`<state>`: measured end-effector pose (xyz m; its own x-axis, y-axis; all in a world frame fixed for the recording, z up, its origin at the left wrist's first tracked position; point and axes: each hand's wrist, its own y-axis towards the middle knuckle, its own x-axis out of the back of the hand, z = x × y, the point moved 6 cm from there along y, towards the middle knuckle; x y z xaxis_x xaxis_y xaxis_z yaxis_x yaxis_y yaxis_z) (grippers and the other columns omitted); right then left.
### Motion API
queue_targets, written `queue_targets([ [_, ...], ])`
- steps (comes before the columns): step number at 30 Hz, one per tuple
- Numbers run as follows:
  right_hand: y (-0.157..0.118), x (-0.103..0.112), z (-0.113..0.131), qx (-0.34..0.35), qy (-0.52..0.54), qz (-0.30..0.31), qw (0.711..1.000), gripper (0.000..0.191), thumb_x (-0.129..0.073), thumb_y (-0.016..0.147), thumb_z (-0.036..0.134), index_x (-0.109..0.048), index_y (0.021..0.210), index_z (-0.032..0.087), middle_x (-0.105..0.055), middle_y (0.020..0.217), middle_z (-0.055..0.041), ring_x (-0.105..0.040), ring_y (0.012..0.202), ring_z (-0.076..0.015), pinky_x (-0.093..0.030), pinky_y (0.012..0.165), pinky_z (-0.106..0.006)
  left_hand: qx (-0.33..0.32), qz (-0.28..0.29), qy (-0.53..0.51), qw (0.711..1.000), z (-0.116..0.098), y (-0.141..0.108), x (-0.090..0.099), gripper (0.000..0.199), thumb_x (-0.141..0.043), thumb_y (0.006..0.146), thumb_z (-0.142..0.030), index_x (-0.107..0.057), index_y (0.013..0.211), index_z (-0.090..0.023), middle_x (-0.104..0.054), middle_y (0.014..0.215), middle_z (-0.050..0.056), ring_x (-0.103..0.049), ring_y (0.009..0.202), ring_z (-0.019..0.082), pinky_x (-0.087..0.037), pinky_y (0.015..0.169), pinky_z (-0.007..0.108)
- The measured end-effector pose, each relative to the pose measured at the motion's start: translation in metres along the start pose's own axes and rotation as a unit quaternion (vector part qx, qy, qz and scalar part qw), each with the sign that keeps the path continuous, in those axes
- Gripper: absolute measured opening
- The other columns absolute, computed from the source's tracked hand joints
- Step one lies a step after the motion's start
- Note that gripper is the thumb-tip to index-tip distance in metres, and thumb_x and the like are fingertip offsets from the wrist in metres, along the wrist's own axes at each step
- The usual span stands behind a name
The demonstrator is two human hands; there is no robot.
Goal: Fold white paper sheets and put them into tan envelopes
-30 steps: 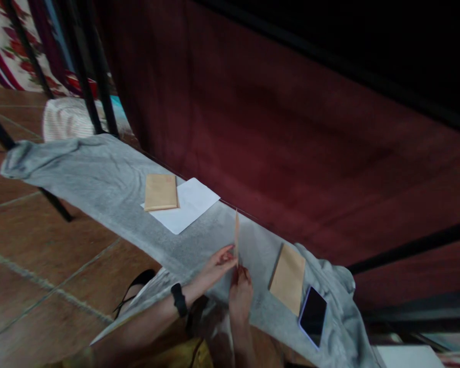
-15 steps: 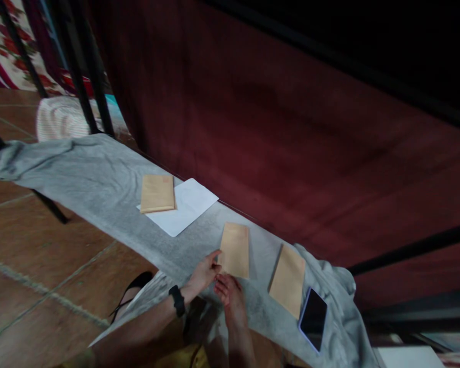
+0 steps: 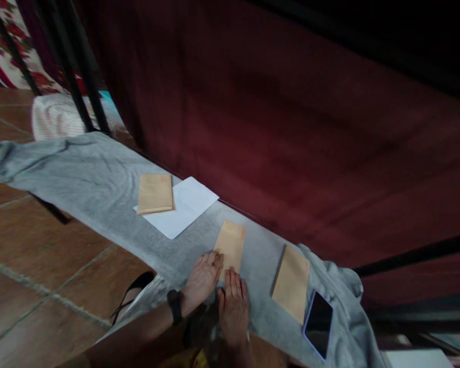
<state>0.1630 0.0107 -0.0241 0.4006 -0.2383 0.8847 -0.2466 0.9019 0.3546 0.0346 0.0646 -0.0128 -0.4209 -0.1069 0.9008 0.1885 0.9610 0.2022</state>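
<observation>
"how did the right hand lie?"
"it was flat, fingers straight, reaching onto the near end of a brown envelope."
"and the left hand?"
"it rested palm down over the envelope's left edge, pinching nothing."
"where was the envelope?"
"on gray cloth, nearer than a white sheet; a red curtain hung beyond."

Hidden and cut parts around the middle envelope
The left hand and the right hand cover its near end partly; its faint mark is too small to read. Left of it, a brown packet hides part of the white sheet; far right of it, the view's bottom edge cuts a white object.
</observation>
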Motion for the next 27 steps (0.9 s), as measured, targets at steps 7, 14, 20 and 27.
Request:
queue_targets([
  [7, -0.002, -0.005, 0.000, 0.000, -0.025, -0.016, 1.000, 0.046, -0.035, 0.104, 0.032, -0.056, 0.141, 0.013, -0.058, 0.143, -0.0139, -0.051, 0.136, -0.0248, -0.034, 0.118, -0.047, -0.113, 0.071, 0.012, 0.991, -0.014, 0.049, -0.043, 0.054, -0.030, 0.104, -0.042, -0.039, 0.152, -0.018, -0.037, 0.160, 0.012, -0.031, 0.149, 0.024, -0.019, 0.122, 0.046],
  [14, 0.004, 0.010, 0.009, -0.004, -0.019, -0.032, 0.999, 0.046, -0.039, 0.104, 0.031, -0.046, 0.149, 0.025, -0.052, 0.150, -0.0082, -0.045, 0.141, -0.0253, -0.034, 0.117, -0.052, -0.089, 0.048, 0.033, 0.994, -0.006, 0.113, -0.055, 0.058, -0.033, 0.103, -0.045, -0.036, 0.154, -0.018, -0.033, 0.162, 0.012, -0.022, 0.152, 0.028, -0.011, 0.122, 0.054],
  [20, 0.004, 0.010, 0.007, 0.007, 0.009, -0.020, 1.000, 0.043, -0.040, 0.102, 0.025, -0.053, 0.143, 0.027, -0.057, 0.145, -0.0058, -0.051, 0.137, -0.0228, -0.037, 0.117, -0.050, -0.069, 0.059, 0.027, 0.996, -0.001, 0.146, -0.061, 0.066, -0.037, 0.099, -0.057, -0.038, 0.154, -0.021, -0.034, 0.162, 0.011, -0.022, 0.152, 0.034, -0.006, 0.121, 0.061],
  [27, -0.006, 0.006, -0.003, 0.045, 0.060, -0.020, 0.997, 0.041, -0.040, 0.100, 0.017, -0.059, 0.136, 0.022, -0.066, 0.135, -0.0068, -0.059, 0.129, -0.0198, -0.048, 0.110, -0.043, -0.090, 0.075, 0.025, 0.993, 0.001, 0.150, -0.058, 0.065, -0.036, 0.100, -0.058, -0.037, 0.154, -0.023, -0.034, 0.162, 0.009, -0.022, 0.152, 0.032, -0.004, 0.121, 0.059],
])
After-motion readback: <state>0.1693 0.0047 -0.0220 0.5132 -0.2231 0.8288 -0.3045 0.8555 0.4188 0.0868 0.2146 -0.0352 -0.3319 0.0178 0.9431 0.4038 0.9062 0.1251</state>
